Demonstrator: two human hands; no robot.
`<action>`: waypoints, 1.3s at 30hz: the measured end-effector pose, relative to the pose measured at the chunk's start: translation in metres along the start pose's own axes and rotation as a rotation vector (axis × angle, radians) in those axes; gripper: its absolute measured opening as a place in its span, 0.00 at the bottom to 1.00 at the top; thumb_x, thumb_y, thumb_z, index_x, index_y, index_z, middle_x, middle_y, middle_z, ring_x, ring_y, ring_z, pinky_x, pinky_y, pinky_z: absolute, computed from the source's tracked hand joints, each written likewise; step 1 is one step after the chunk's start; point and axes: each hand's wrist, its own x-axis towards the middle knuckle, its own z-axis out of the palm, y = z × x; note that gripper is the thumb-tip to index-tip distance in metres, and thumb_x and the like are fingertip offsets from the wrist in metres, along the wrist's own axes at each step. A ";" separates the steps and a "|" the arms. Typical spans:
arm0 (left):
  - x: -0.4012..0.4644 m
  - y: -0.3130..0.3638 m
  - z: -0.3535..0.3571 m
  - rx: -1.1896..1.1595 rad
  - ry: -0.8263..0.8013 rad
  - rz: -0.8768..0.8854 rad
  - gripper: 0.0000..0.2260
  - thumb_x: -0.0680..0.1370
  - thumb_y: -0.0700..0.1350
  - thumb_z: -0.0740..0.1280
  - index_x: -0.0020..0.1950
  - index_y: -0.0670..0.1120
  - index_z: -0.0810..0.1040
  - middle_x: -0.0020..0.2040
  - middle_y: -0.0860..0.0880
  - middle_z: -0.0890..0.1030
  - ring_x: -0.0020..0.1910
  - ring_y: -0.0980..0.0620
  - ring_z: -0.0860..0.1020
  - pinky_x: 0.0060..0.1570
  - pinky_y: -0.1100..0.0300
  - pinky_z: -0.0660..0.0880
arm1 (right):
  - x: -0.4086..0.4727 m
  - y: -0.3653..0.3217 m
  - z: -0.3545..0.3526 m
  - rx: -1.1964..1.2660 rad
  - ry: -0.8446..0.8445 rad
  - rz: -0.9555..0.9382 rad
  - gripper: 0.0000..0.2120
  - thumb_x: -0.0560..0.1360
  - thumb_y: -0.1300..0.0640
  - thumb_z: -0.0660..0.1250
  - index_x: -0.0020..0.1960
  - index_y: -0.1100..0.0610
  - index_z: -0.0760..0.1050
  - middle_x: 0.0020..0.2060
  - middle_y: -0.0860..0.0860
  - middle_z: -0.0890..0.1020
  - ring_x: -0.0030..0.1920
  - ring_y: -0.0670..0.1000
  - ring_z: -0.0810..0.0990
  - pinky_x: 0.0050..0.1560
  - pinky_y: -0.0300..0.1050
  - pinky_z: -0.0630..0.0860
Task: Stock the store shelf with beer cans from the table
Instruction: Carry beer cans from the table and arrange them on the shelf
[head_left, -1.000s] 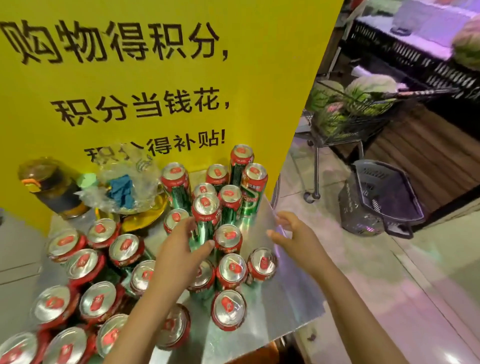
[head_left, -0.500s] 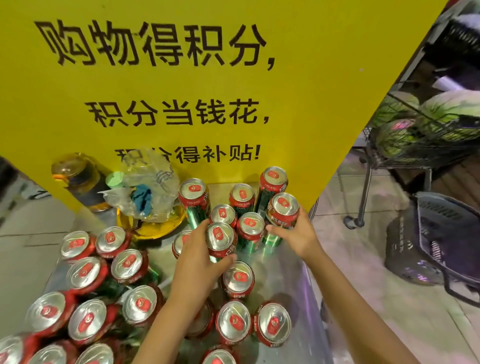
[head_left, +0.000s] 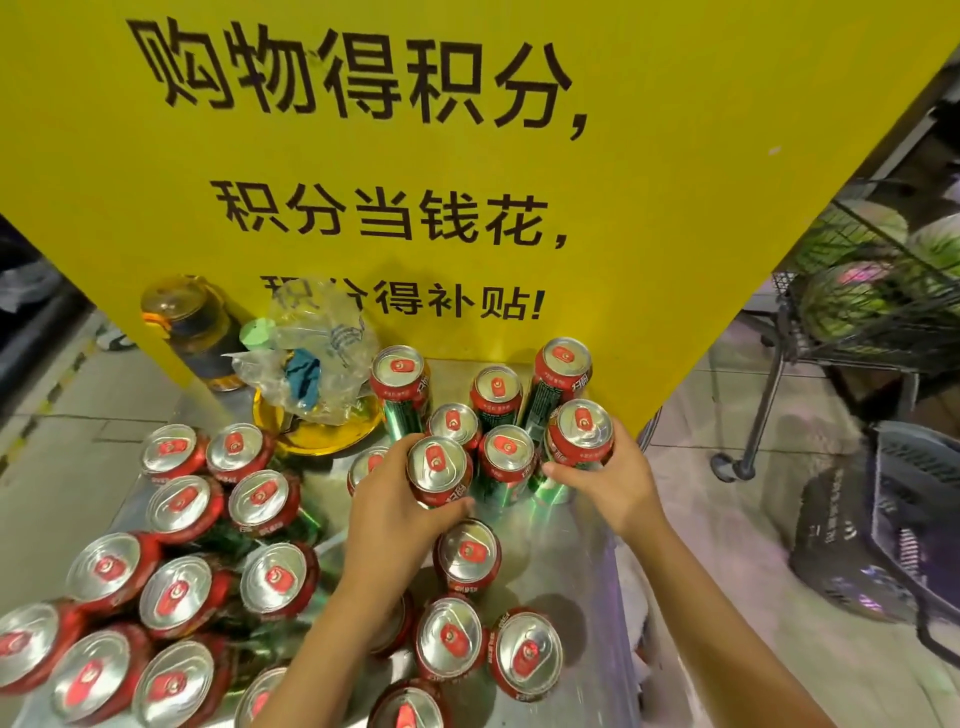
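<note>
Several green beer cans with red rims and silver tops stand on a shiny metal table. My left hand grips one can in the middle cluster, fingers curled round its red rim. My right hand grips another can at the cluster's right edge. More cans stand between and behind the two. A second group of cans fills the table's left side, and a few cans stand near my forearms. No store shelf is in view.
A yellow sign board with black characters rises right behind the cans. A yellow dish with a crumpled plastic bag and a dark bottle sit at the back left. A wire cart with watermelons and a dark basket stand on the floor at right.
Both hands reached forward into the middle cluster and closed round a can each. The view shifted so the sign fills more of the frame.
</note>
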 end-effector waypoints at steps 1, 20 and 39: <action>0.000 0.001 -0.001 -0.018 0.008 0.002 0.27 0.61 0.49 0.80 0.55 0.57 0.71 0.46 0.67 0.75 0.48 0.60 0.75 0.44 0.72 0.68 | -0.002 -0.002 -0.001 0.014 0.007 -0.008 0.33 0.59 0.64 0.81 0.59 0.52 0.70 0.48 0.42 0.79 0.50 0.41 0.79 0.43 0.27 0.74; -0.088 0.096 -0.116 -0.682 0.418 0.055 0.22 0.62 0.51 0.75 0.55 0.52 0.78 0.50 0.49 0.83 0.51 0.52 0.82 0.48 0.61 0.78 | -0.114 -0.137 -0.018 0.248 -0.102 -0.331 0.30 0.50 0.43 0.79 0.51 0.43 0.76 0.46 0.43 0.84 0.48 0.45 0.83 0.47 0.44 0.78; -0.413 -0.070 -0.364 -0.610 1.073 -0.484 0.21 0.58 0.53 0.73 0.49 0.51 0.77 0.41 0.50 0.83 0.39 0.52 0.82 0.35 0.61 0.74 | -0.418 -0.184 0.288 0.118 -0.980 -0.379 0.28 0.54 0.43 0.77 0.52 0.48 0.76 0.44 0.44 0.84 0.43 0.44 0.83 0.37 0.35 0.78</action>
